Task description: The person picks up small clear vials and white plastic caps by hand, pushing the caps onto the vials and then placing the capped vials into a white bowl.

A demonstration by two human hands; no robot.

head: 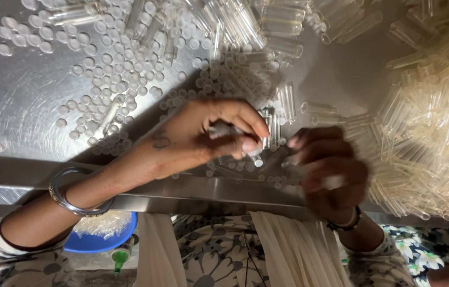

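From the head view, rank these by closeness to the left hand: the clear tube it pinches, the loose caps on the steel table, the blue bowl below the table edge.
1. Clear tube: pinched in the fingers of the left hand.
2. Loose caps: scattered on the steel table, beyond the knuckles.
3. Blue bowl: under the table edge, beside the left forearm, farthest.

Head camera looks steeply down, close over steel table (33,101).

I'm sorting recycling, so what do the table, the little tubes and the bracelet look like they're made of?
Table: brushed steel, swirl scratches and dull glare. Tubes: clear plastic or glass, can't tell which. Bracelet: polished silvery metal, bright highlights.
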